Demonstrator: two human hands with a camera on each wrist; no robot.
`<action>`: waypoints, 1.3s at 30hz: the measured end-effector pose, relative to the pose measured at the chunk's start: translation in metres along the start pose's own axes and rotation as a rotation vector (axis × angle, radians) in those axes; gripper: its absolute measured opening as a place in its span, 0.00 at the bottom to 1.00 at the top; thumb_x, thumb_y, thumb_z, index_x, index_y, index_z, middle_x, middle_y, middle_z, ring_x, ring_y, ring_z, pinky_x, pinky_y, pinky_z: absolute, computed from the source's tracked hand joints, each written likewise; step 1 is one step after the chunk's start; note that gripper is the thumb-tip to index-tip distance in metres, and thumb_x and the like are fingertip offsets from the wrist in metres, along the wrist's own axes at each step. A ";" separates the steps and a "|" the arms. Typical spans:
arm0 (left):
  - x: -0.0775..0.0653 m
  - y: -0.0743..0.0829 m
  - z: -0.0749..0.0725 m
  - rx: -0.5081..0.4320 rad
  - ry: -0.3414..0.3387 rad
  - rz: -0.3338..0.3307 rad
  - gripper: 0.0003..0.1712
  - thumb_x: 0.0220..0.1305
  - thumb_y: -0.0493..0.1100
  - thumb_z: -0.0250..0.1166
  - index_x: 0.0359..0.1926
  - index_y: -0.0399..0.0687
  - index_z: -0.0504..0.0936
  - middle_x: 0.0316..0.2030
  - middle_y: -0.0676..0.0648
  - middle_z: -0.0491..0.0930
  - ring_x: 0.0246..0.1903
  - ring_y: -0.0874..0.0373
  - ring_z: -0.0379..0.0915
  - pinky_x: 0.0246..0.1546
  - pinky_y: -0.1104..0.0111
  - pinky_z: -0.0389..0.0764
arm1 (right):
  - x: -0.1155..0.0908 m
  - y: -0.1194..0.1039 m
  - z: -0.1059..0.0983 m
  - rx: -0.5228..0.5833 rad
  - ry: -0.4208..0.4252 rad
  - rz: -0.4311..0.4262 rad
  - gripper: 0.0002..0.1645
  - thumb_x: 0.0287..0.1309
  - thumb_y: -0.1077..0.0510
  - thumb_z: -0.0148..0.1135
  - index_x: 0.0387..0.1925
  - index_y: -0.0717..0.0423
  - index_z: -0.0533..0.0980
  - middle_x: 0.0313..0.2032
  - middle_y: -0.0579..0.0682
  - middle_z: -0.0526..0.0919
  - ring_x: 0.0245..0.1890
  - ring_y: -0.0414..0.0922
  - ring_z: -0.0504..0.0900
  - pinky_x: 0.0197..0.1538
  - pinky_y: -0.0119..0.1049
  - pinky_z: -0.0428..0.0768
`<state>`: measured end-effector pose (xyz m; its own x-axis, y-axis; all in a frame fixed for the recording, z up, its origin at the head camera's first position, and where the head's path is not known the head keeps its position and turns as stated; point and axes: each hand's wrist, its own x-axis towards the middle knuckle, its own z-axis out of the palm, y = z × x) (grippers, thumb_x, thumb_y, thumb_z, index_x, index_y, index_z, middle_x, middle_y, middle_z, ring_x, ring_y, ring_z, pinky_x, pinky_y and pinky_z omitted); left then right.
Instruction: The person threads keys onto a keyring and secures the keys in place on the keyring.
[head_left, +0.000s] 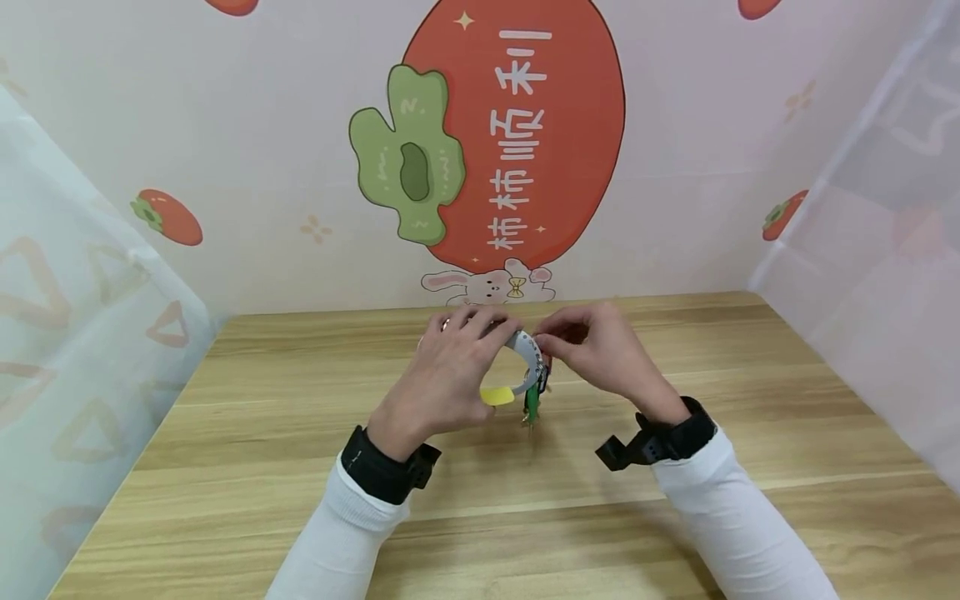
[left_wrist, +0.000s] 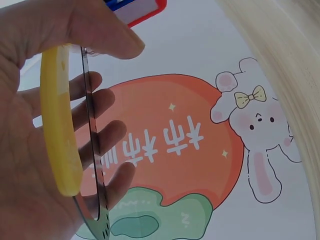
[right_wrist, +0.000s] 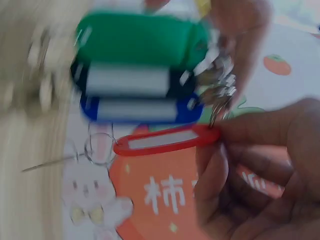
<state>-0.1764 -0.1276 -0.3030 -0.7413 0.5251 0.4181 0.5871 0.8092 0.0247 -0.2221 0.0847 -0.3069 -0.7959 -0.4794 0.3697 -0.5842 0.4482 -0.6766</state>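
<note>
My left hand (head_left: 453,367) holds a flat metal key hoop (head_left: 536,360) with a row of small holes and a yellow grip (left_wrist: 60,120). The grip lies against the palm, the fingers reaching past the metal band. Just right of it, my right hand (head_left: 600,354) pinches one end of a red key tag (right_wrist: 165,142) by its small metal ring. From the tag's other end hangs a split ring (right_wrist: 100,149) with a thin key. A green tag (right_wrist: 135,42), a dark tag (right_wrist: 77,80) and a blue tag (right_wrist: 90,109) hang beside it, blurred.
Below the hands lies a wood-grain table (head_left: 480,533). Behind it stands a white backdrop (head_left: 285,125) printed with a large persimmon and a rabbit. Pale sheets (head_left: 82,350) close off both sides. Black straps (head_left: 375,467) with small cameras sit on both wrists.
</note>
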 end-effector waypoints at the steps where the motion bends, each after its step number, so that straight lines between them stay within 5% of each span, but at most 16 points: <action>1: 0.000 0.000 0.000 0.003 0.001 -0.003 0.47 0.28 0.52 0.74 0.57 0.55 0.70 0.55 0.52 0.67 0.57 0.51 0.59 0.51 0.51 0.61 | 0.000 0.000 -0.001 0.047 -0.006 0.075 0.07 0.54 0.51 0.62 0.32 0.48 0.81 0.26 0.45 0.80 0.25 0.44 0.78 0.30 0.38 0.75; 4: 0.001 0.001 0.000 0.011 0.003 -0.005 0.47 0.28 0.53 0.75 0.57 0.55 0.70 0.55 0.52 0.67 0.56 0.51 0.58 0.50 0.51 0.62 | 0.000 0.000 -0.004 0.171 -0.036 0.239 0.11 0.53 0.49 0.62 0.34 0.51 0.81 0.29 0.50 0.81 0.29 0.48 0.78 0.34 0.41 0.76; 8: 0.002 0.001 -0.001 0.022 0.006 -0.006 0.48 0.28 0.53 0.75 0.58 0.55 0.70 0.56 0.51 0.67 0.57 0.51 0.58 0.51 0.51 0.62 | 0.001 0.002 -0.007 0.307 -0.088 0.336 0.15 0.53 0.50 0.63 0.37 0.57 0.80 0.32 0.57 0.80 0.31 0.52 0.79 0.38 0.43 0.77; 21: 0.002 0.001 0.000 0.039 -0.001 -0.025 0.49 0.27 0.53 0.75 0.59 0.56 0.70 0.61 0.51 0.63 0.58 0.51 0.57 0.52 0.51 0.60 | 0.001 0.002 -0.006 0.405 -0.103 0.397 0.16 0.51 0.54 0.64 0.37 0.62 0.79 0.32 0.60 0.81 0.32 0.53 0.80 0.40 0.45 0.77; 27: 0.003 0.001 0.001 0.051 0.008 -0.004 0.49 0.27 0.54 0.75 0.58 0.55 0.70 0.57 0.52 0.66 0.57 0.52 0.58 0.52 0.51 0.60 | -0.001 0.000 -0.003 0.329 -0.031 0.307 0.11 0.50 0.55 0.65 0.33 0.58 0.80 0.29 0.57 0.81 0.28 0.52 0.80 0.35 0.43 0.78; 39: 0.002 0.002 0.005 0.019 0.005 0.009 0.46 0.27 0.52 0.75 0.56 0.56 0.71 0.54 0.53 0.67 0.57 0.52 0.59 0.52 0.52 0.60 | 0.000 0.000 -0.001 -0.118 0.029 -0.099 0.03 0.50 0.60 0.63 0.29 0.49 0.82 0.24 0.39 0.79 0.22 0.36 0.77 0.28 0.31 0.75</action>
<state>-0.1783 -0.1242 -0.3066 -0.7343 0.5311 0.4227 0.5874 0.8093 0.0037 -0.2219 0.0857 -0.3060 -0.7369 -0.5046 0.4499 -0.6731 0.4862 -0.5572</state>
